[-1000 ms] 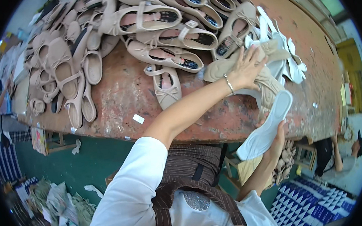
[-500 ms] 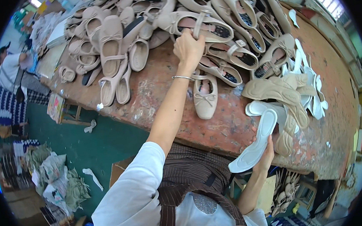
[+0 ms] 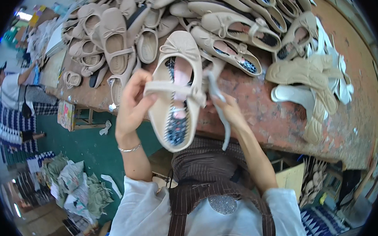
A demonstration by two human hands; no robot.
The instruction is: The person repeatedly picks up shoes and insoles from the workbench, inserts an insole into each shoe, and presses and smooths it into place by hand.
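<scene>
Up in front of me, my left hand (image 3: 132,100) grips a beige ballet-style shoe (image 3: 180,46) by its strap side, toe pointing away. The shoe has a bow and a strap; its open inside shows a pinkish strip and a dark, patterned bottom with no beige lining. Close to its right side, my right hand (image 3: 231,112) is closed on a pale insole (image 3: 222,118), turned nearly edge-on. Part of another beige shoe shows behind the insole. Further right lie beige padded insoles (image 3: 301,74) stacked over a white insole (image 3: 289,93).
Heaped beige shoes (image 3: 113,31) fill the far side of the worn reddish table (image 3: 258,113). White strips lie at the right. On the floor to the left are wrapped bundles (image 3: 74,181). Another person (image 3: 12,90) works at the far left.
My left hand has drawn back from the pile and now holds a shoe close to me. My right hand brought the insole leftward beside it, turning it edge-on. The view shifted slightly.
</scene>
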